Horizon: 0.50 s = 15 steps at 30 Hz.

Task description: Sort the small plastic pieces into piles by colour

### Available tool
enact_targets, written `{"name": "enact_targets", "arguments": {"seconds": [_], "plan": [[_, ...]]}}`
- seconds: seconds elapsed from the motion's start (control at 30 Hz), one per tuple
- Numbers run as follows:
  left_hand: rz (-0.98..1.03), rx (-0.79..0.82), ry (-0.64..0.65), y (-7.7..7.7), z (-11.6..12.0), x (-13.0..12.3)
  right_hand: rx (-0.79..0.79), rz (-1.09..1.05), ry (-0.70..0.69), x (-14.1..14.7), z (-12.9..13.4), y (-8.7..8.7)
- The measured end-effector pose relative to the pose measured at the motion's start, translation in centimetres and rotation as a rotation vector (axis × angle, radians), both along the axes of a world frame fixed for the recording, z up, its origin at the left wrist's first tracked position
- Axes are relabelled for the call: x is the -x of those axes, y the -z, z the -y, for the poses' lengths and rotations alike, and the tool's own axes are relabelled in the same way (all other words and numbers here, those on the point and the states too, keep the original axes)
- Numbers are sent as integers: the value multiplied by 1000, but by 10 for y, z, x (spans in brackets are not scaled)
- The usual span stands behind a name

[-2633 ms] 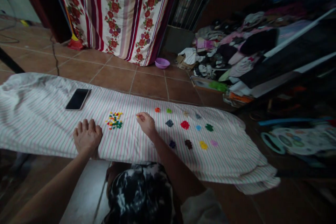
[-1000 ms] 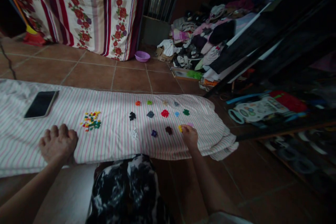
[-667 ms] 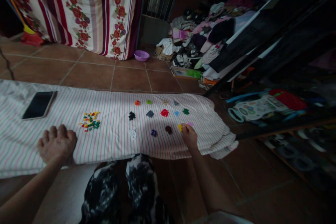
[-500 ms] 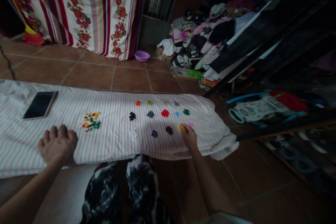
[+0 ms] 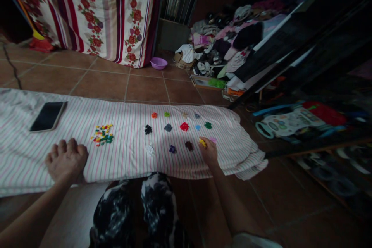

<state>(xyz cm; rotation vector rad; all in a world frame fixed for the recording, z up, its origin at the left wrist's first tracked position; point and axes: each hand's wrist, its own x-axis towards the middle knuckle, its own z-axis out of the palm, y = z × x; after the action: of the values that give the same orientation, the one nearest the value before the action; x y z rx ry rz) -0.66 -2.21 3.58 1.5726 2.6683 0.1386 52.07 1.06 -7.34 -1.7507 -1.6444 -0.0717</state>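
Note:
My left hand (image 5: 66, 159) rests palm down on the striped cloth (image 5: 128, 155), fingers stretched, holding nothing. Ahead and to its right lies a mixed heap of small coloured pieces (image 5: 103, 135), mostly yellow, green, red and orange. My right hand (image 5: 209, 151) is at a small pile of yellow pieces (image 5: 202, 143), its thumb and forefinger apart around them. Beside this hand are a dark brown pile (image 5: 189, 145) and a partly covered pink pile (image 5: 213, 139). Other single-colour piles sit nearby, among them red (image 5: 184, 126), dark green (image 5: 208, 125), purple (image 5: 172, 148), white (image 5: 150, 149) and black (image 5: 148, 129).
A phone (image 5: 48, 116) lies on the cloth at the left. Beyond are the tiled floor (image 5: 145, 85), a purple basin (image 5: 159, 63), a floral curtain (image 5: 107, 15) and heaped clothes (image 5: 223, 42). To the right stands a dark frame with a toy (image 5: 287, 122) behind it.
My right thumb and forefinger have parted, and more of the yellow pieces shows between them. My left hand stays on the cloth. The whole view has shifted slightly.

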Motion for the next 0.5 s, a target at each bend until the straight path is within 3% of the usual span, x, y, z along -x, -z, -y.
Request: {"name": "enact_targets", "arguments": {"seconds": [0.17,0.5], "plan": [[-126,0,8,2,0,1,-4,12,23,2,-2,0],[-62,-86,26,9,0,5,-4,55,37,10,-1,-4]]}}
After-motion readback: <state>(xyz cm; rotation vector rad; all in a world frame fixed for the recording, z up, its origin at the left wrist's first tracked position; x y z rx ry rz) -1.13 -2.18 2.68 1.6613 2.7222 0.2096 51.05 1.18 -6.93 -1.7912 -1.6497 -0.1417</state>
